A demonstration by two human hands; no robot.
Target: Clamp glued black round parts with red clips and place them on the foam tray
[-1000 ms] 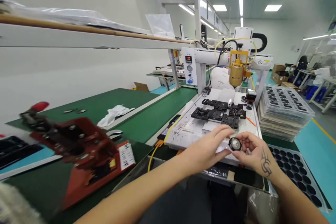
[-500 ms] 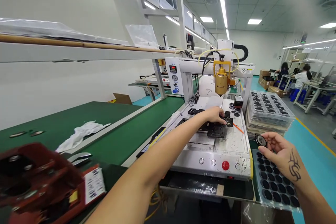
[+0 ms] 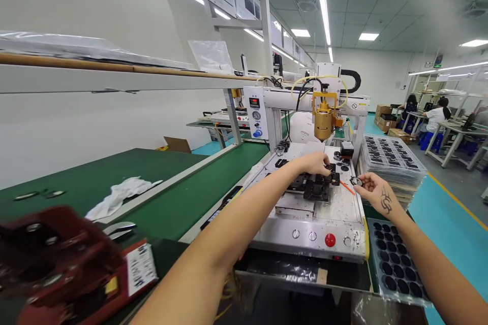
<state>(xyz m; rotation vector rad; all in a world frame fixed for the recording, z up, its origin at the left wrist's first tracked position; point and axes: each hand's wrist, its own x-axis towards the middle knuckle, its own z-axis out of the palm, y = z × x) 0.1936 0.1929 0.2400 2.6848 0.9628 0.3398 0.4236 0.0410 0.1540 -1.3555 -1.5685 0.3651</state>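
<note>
Surface in green [image 3: 145, 167] runs along my left, and the white machine [image 3: 339, 212] stands ahead of me, its beam reaching across behind its speckled bed. Beside the machine on the right is a tall stack of clear trays [image 3: 392, 162], the top one filled with dark parts, while a red press [image 3: 76, 274], cut off by the frame, fills my lower left. Nearer me on the right lies a single tray [image 3: 372, 259] with rows of round black spots. Black plates [image 3: 317, 191] sit on the bed in front of the gold cylinder [image 3: 323, 124] that hangs from the beam. I have my left grip [image 3: 315, 164] over these plates, fingers pointing down at their right part; I cannot tell whether the fingertips are clamped on anything. At the bed's right edge, my right grip [image 3: 376, 192] is pinched, thumb and fingers together, on a small round part [image 3: 356, 181], held tilted. An orange stick [image 3: 347, 188] lies slantwise on the bed, between the plates and that round part.
</note>
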